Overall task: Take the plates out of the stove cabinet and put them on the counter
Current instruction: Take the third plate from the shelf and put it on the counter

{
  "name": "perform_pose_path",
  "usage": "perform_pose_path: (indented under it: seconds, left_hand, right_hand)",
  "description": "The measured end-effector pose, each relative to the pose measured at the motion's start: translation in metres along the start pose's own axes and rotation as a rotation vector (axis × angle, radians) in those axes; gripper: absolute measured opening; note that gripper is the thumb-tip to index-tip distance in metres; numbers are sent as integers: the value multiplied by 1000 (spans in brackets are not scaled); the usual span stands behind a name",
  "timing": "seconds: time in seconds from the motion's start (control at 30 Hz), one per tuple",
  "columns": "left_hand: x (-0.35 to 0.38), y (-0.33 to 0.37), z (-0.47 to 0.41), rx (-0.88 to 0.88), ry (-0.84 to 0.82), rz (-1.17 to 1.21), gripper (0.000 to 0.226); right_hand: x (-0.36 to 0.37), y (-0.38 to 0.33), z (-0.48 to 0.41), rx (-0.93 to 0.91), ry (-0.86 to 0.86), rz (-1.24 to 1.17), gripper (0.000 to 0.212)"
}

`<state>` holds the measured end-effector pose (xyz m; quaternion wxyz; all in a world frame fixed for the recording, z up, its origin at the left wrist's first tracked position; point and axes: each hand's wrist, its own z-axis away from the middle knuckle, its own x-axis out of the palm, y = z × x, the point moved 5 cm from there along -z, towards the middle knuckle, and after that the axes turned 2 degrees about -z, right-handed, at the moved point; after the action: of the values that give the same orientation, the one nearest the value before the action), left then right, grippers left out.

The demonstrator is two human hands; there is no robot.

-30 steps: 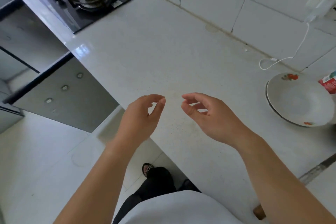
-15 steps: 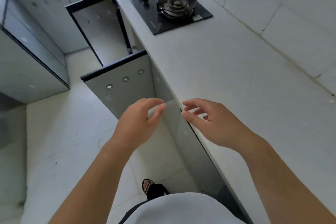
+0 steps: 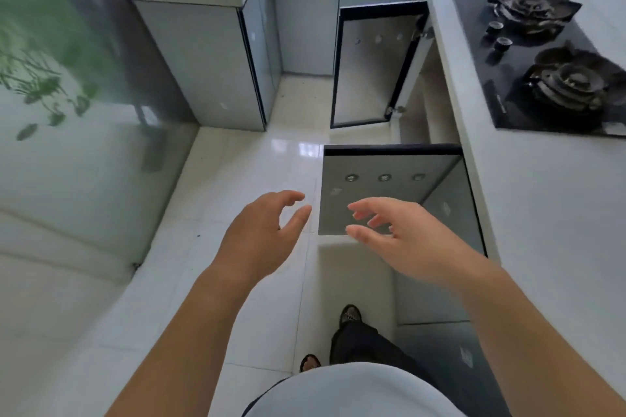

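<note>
My left hand [image 3: 261,234] and my right hand [image 3: 403,237] hover side by side over the floor, both empty with fingers loosely spread. Just beyond them a grey cabinet door [image 3: 379,193] stands swung open below the white counter [image 3: 548,200]. A second open door [image 3: 369,64] stands farther back, under the black gas stove [image 3: 542,64]. The cabinet opening [image 3: 426,91] between the doors is pale inside, and no plate shows in it or anywhere in view.
Grey base cabinets [image 3: 203,57] line the far corner and left side. A glossy dark panel [image 3: 67,78] with green reflections stands at left. White floor tiles [image 3: 244,166] lie ahead. My feet [image 3: 349,315] stand close to the cabinet front.
The view has swung left from the counter and its plate to the stove cabinet and floor. Both hands have opened from a loose pinch to spread fingers.
</note>
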<state>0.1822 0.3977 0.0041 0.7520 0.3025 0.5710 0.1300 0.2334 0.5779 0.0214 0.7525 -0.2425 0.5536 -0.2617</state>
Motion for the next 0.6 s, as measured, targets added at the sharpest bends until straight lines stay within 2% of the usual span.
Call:
perform_pose_path:
  seconds: [0.2,0.43,0.6]
  left_hand:
    - [-18,-25,-86,-68,6,0,39]
    - [-45,-19,-214,-54,-56,-83,39]
    - [-77,-33,-279,-71,15,-89,38]
  right_hand:
    - [-10,2,-108,-20,-47,-16,44]
    - [-58,4,-238,-21,-100,78,47]
    - [-78,-3,-310,-47,-102,103,47]
